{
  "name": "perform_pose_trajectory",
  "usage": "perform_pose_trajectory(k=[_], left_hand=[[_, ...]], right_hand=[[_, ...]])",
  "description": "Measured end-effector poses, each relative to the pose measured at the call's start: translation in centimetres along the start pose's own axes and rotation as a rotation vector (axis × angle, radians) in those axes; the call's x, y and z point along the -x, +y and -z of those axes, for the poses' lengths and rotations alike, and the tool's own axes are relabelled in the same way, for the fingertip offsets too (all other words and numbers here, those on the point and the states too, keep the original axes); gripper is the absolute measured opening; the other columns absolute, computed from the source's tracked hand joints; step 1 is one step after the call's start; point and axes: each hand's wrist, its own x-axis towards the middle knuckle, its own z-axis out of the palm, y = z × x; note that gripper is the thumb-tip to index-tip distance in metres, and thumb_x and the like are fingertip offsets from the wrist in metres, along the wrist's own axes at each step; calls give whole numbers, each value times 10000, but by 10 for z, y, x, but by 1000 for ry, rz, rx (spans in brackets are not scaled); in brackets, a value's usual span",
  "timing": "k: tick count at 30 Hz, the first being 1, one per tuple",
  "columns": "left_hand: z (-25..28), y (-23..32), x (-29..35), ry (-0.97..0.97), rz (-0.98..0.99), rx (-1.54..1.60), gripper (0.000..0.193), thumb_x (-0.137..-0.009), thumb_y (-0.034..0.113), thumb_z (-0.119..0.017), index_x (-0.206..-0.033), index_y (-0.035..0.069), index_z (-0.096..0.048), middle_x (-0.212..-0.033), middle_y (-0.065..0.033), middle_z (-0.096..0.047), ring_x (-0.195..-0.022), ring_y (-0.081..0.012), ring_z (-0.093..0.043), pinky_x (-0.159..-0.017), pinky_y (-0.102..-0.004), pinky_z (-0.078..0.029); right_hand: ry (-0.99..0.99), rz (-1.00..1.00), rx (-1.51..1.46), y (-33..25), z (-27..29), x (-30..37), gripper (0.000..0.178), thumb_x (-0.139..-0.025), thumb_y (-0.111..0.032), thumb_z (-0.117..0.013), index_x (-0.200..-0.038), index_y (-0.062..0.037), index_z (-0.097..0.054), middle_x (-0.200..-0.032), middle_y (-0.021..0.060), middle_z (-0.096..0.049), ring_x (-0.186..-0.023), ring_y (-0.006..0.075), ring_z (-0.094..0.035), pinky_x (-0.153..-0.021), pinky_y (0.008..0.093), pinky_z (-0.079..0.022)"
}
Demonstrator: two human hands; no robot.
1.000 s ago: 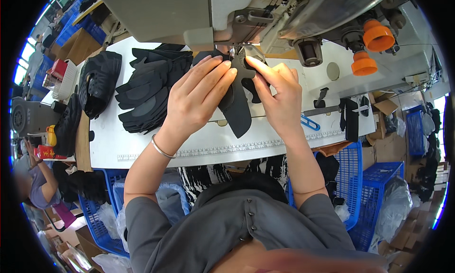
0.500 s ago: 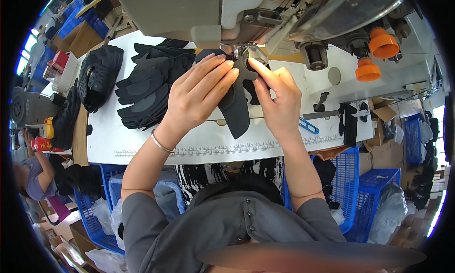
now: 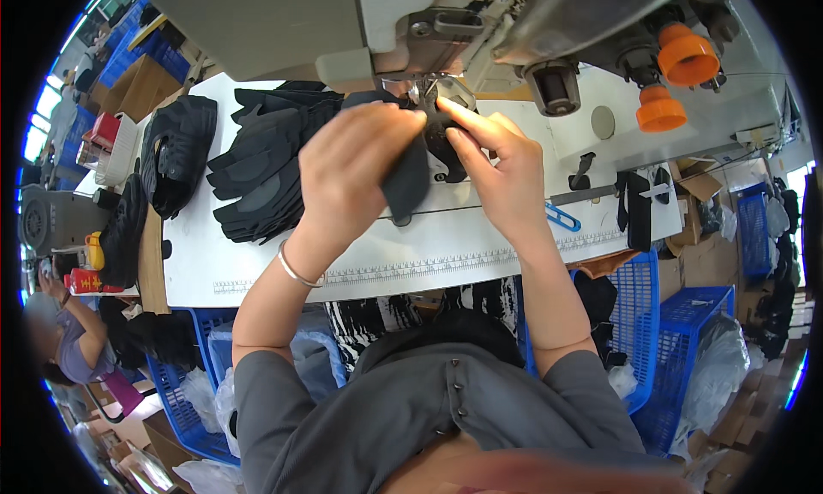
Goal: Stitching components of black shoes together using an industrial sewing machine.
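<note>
Both hands have closed in, left hand (image 3: 356, 164) and right hand (image 3: 497, 164) pinching the black fabric piece (image 3: 410, 181).

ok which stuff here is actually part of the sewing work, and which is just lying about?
In use: left hand and right hand pressing a black fabric piece under the sewing machine; stack of black cut pieces beside it.

Lying about: blue scissors, blue baskets, cardboard boxes.
</note>
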Motion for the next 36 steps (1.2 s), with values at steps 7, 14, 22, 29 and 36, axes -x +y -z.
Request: perform_pose_trajectory(k=[7, 14, 22, 29, 36], left_hand=[[1, 4, -5, -4, 113, 82, 340, -679, 2, -790, -1018, 30, -791, -951, -89, -752, -895, -261, -742, -771, -343, -611], [-1, -7, 2, -70, -196, -103, 269, -743, 33, -738, -1008, 31, -780, -1009, -68, -734, -973, -252, -736, -807, -345, -648], [-3, -4, 4, -80, -260, -188, 280, -750, 24, -736, -1027, 28, -773, -1059, -67, -728, -1037, -246, -715, -881, -362, -657], [-5, -1, 8, -64, -323, -285, 267, -750, 58, -730, -1009, 24, -788, -1051, -79, -742, -1040, -259, -727, -910, -401, -647], [-6, -5, 8, -43, -362, -288, 272, -738, 81, -728, -998, 28, -791, -1037, -76, -740, -1024, -255, -731, -909, -391, -643]], right_hand=[[-104, -11, -34, 3, 9, -11, 328, -954, -169, -698, -1275, -125, -753, -825, 158, -624, -748, 290, -615, -705, 381, -479], [-186, 11, 12, 5, 16, -18, 376, -954, -73, -689, -1325, -118, -731, -878, 54, -670, -746, 100, -513, -684, 259, -416], [-135, -6, -43, 3, 14, -17, 375, -963, -74, -685, -1333, -119, -726, -887, 48, -678, -752, 97, -518, -694, 253, -428], [-151, 54, 50, 8, 16, -13, 334, -964, -158, -676, -1288, -126, -748, -816, 110, -623, -821, 245, -615, -848, 381, -454], [-131, 426, 405, 19, 33, -14, 407, -923, -259, -742, -1316, -153, -726, -802, 17, -644, -908, 187, -625, -1038, 415, -376]])
